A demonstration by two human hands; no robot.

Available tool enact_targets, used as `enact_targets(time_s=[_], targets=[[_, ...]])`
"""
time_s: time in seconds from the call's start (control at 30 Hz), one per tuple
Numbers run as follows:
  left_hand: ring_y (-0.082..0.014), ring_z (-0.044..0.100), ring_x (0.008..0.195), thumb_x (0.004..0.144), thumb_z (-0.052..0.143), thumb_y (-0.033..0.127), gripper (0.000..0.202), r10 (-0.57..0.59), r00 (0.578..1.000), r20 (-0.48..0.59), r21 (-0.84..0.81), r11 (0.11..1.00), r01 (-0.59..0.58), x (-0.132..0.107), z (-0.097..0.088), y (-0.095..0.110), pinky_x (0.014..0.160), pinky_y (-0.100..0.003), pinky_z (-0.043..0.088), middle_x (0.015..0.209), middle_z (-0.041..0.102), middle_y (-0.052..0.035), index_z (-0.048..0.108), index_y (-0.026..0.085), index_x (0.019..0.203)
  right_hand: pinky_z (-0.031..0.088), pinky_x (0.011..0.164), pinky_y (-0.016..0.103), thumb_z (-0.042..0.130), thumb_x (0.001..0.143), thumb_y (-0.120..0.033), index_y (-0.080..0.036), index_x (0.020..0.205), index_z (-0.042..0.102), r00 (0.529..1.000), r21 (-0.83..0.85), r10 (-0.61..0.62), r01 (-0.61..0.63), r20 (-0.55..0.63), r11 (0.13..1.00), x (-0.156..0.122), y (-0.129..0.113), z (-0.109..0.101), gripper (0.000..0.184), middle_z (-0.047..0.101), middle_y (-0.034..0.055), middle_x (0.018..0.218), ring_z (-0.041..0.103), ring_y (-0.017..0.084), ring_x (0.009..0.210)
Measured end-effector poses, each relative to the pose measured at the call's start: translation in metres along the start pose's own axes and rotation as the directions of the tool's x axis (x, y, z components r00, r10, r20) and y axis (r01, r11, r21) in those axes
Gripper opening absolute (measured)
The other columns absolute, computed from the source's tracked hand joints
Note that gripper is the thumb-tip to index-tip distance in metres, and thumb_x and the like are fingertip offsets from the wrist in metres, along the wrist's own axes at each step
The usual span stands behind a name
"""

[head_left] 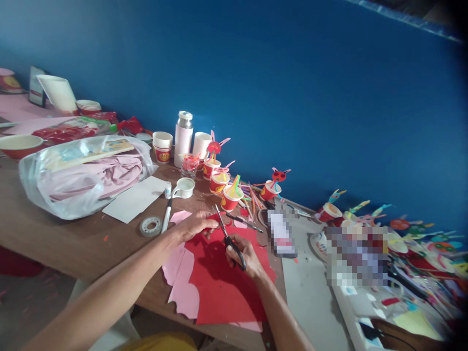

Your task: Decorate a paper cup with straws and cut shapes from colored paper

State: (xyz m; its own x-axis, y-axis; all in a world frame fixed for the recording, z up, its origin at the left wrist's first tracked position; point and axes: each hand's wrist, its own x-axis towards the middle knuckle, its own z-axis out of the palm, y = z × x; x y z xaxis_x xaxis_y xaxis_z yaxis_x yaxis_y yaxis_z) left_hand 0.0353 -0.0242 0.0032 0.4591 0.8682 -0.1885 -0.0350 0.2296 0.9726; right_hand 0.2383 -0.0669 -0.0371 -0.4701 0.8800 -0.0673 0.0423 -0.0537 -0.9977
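Black-handled scissors (234, 248) are gripped in my right hand (246, 256), fingers through the loops, blades pointing up and away from me. Close to the blades, my left hand (193, 226) pinches a small piece of red paper (213, 223). Both hands are over a large red paper sheet (230, 292), which lies on cut pink paper (185, 295) with wavy edges. Just beyond the blades lies a dark pen-like tool (244, 223). Whether the blades touch the red piece is hard to make out.
Paper cups (232, 196) with straws and red paper figures line the blue wall, near a flask (183, 141). Leftward are a tape roll (150, 226), a marker (166, 217), a white card (137, 197) and a plastic bag (69, 195). A phone (281, 234) lies right.
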Motion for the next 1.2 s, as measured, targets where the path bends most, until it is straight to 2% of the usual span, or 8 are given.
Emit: enact_targets(time_s=[0.27, 0.83, 1.2], targets=[[-0.0091, 0.046, 0.045, 0.067, 0.057, 0.026, 0.017, -0.016, 1.0, 0.027, 0.012, 1.0, 0.016, -0.0011, -0.0021, -0.0003, 0.051, -0.024, 0.035, 0.048, 0.048, 0.0041, 0.052, 0.015, 0.055, 0.036, 0.045, 0.02, 0.061, 0.076, -0.047, -0.014, 0.09, 0.051, 1.0, 0.029, -0.018, 0.017, 0.021, 0.999, 0.0007, -0.0013, 0.0019, 0.037, 0.051, -0.0038, 0.053, 0.045, 0.008, 0.044], [-0.0086, 0.043, 0.043, 0.064, 0.059, 0.025, 0.013, -0.041, 0.997, 0.058, -0.004, 0.999, 0.041, 0.0001, -0.0035, -0.0003, 0.048, -0.023, 0.033, 0.046, 0.049, 0.0038, 0.058, 0.014, 0.059, 0.033, 0.043, 0.019, 0.059, 0.076, -0.05, -0.015, 0.088, 0.051, 1.0, -0.039, 0.011, -0.011, 0.014, 0.999, -0.0009, -0.0025, -0.0013, 0.037, 0.05, -0.0039, 0.054, 0.044, 0.007, 0.042], [-0.0083, 0.042, 0.044, 0.064, 0.06, 0.024, 0.014, -0.053, 0.998, 0.047, -0.055, 0.997, 0.055, -0.0008, -0.0026, 0.0002, 0.049, -0.024, 0.039, 0.048, 0.046, 0.0048, 0.052, 0.015, 0.055, 0.034, 0.041, 0.019, 0.062, 0.074, -0.049, -0.014, 0.087, 0.052, 0.999, -0.018, 0.042, -0.042, -0.008, 0.999, -0.0011, -0.0044, 0.001, 0.039, 0.051, -0.0038, 0.054, 0.045, 0.007, 0.041]])
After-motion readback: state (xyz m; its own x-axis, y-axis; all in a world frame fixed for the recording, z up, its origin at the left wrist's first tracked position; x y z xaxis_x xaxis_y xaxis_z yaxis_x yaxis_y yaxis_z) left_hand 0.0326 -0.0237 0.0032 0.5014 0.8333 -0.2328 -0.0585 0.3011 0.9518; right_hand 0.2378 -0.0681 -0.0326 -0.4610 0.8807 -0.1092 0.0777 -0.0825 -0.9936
